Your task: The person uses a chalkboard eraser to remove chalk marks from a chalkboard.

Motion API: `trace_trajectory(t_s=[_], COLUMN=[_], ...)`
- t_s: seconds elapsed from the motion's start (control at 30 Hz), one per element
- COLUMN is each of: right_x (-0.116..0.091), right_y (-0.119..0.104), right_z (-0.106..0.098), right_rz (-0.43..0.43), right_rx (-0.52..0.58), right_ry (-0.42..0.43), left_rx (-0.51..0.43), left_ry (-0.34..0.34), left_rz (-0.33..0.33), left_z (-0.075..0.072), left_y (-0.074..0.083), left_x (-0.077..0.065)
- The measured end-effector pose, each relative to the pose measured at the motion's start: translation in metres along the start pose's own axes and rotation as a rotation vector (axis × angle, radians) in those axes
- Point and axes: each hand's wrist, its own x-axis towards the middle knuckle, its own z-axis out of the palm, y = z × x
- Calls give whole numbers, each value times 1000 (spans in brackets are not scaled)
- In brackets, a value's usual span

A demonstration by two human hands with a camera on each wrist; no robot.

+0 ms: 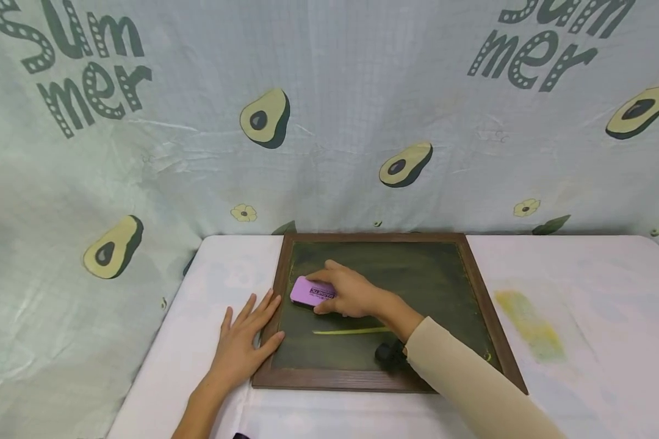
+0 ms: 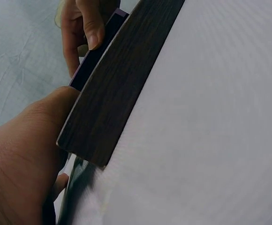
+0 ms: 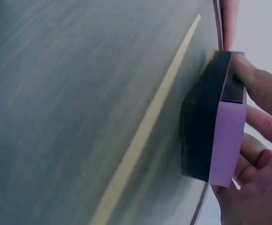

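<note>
My right hand [image 1: 348, 291] grips a purple board eraser [image 1: 311, 291] over the left part of a framed chalkboard [image 1: 412, 268]. In the right wrist view, thumb and fingers hold the sides of the eraser [image 3: 227, 140], and its black felt side faces the board. A pale yellow chalk line [image 1: 351, 331] runs across the board below the eraser, partly hidden by the right forearm. With fingers spread, my left hand [image 1: 247, 347] rests on the left side of the brown wooden frame [image 1: 335, 379]. The left wrist view shows the frame's corner [image 2: 108, 93] beside that hand.
The board lies on a white-covered table [image 1: 598, 292]. A yellow-green smudge [image 1: 529, 323] marks the cover to its right. Behind the table hangs a curtain [image 1: 329, 73] printed with avocados. A small black device [image 1: 388, 355] shows at the right wrist, over the lower board.
</note>
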Motion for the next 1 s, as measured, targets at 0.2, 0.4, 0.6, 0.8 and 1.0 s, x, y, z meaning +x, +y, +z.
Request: trace_trajectory(t_s=[0.2,0.4,0.6,0.8,1.0], right_x=[-2,-2,-6,-10,-16], right_y=[-3,-10,-7,-9,-8], right_z=[0,-4,-5,-3,-4], right_rz=[-27,-27,-42,-67,-81], right_rx=[-78,-123,-81,-79,-135], right_ry=[-68,-86,-93,-92,-97], left_rx=[-12,-8,-15,-20,-12], left_ry=[11,7,36,33,36], left_rz=[7,-5,11,4,9], left_z=[4,0,0,-1,0], left_y=[1,0,0,1,1], left_x=[-1,-2,-2,-3,-3])
